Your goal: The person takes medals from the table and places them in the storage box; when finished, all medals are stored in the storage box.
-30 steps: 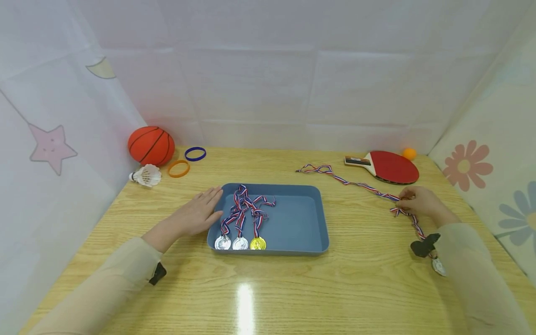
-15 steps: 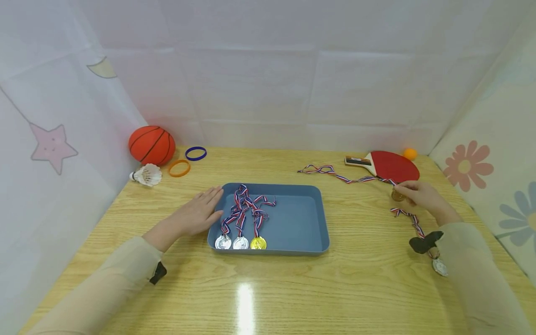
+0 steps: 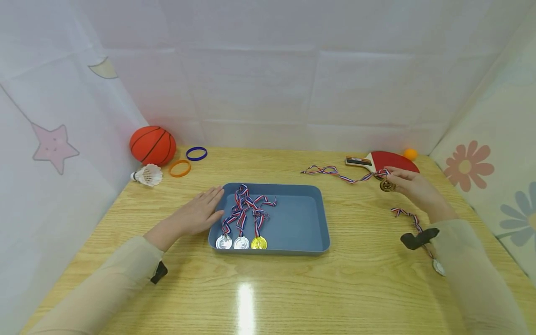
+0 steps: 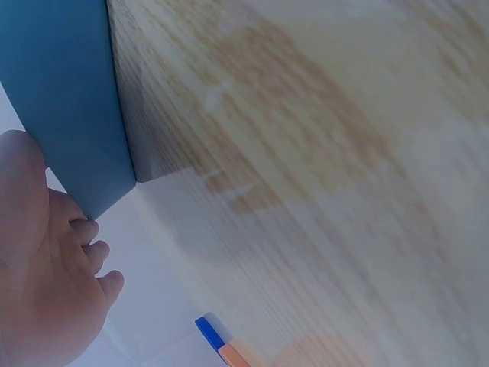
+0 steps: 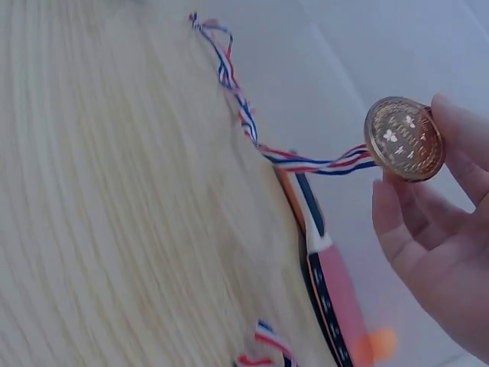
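Note:
My right hand [image 3: 412, 188] pinches a bronze-coloured medal [image 5: 405, 139] near its rim, raised above the table in front of the paddle. The medal's striped ribbon [image 3: 347, 178] trails left across the table. My left hand [image 3: 196, 213] lies with straight fingers against the left wall of a blue-grey tray [image 3: 299, 218]. Inside that tray, on the left, are two silver medals [image 3: 241, 243] and a gold medal [image 3: 258, 243], their red, white and blue ribbons bunched behind them. Another silver medal [image 3: 438, 266] lies at the right, partly hidden by my right sleeve.
A red table tennis paddle [image 3: 391, 160] and an orange ball [image 3: 410, 154] lie at the back right. At the back left are a small basketball [image 3: 153, 145], a shuttlecock [image 3: 148, 175], an orange wristband [image 3: 179, 168] and a blue wristband [image 3: 196, 153]. Cloth walls enclose the table.
My right hand has lifted the bronze-coloured medal off the table and moved it left and away from me, drawing its ribbon along. The left hand and tray stay in place.

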Action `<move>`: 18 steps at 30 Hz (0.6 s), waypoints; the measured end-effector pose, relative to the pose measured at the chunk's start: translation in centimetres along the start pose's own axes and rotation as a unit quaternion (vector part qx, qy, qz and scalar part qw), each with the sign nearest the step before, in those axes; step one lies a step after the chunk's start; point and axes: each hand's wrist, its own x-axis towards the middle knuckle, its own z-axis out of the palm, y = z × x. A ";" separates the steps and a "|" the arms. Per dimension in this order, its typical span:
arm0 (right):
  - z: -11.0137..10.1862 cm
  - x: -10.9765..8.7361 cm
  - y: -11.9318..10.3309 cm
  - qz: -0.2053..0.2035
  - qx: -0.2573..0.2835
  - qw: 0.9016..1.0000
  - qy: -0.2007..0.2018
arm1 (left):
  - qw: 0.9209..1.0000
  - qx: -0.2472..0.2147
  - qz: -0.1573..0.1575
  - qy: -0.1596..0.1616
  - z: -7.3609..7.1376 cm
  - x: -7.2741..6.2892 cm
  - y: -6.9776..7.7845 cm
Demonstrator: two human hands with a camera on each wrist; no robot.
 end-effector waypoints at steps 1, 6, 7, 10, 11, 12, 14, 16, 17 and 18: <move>0.3 0.1 -0.2 -0.018 0.035 0.999 -0.004 | 1.000 0.000 0.000 0.000 0.0 0.0 0.0; 1.7 0.3 -1.5 -0.078 0.196 0.977 -0.021 | 1.000 -0.005 0.000 0.000 0.1 0.1 -0.1; 2.0 0.3 -1.8 -0.086 0.214 0.973 -0.023 | 1.000 -0.005 0.000 0.000 0.2 0.1 -0.1; 2.8 0.4 -2.8 -0.102 0.247 0.963 -0.029 | 1.000 -0.004 0.000 0.001 0.2 0.2 -0.1; 3.0 0.5 -3.1 -0.104 0.252 0.962 -0.030 | 1.000 -0.003 0.001 0.002 0.3 0.2 -0.1; 3.2 0.5 -3.5 -0.106 0.256 0.960 -0.032 | 1.000 -0.003 0.001 0.002 0.3 0.2 -0.1; 3.6 0.5 -4.1 -0.108 0.263 0.958 -0.034 | 1.000 -0.002 0.002 0.002 0.3 0.2 -0.1; 3.9 0.5 -4.8 -0.108 0.265 0.958 -0.033 | 1.000 -0.003 0.002 0.003 0.3 0.2 -0.2; 4.1 0.5 -5.2 -0.107 0.268 0.957 -0.031 | 1.000 -0.004 0.003 0.004 0.3 0.2 -0.2; 4.3 0.6 -5.5 -0.106 0.269 0.957 -0.027 | 1.000 -0.004 0.003 0.004 0.3 0.2 -0.2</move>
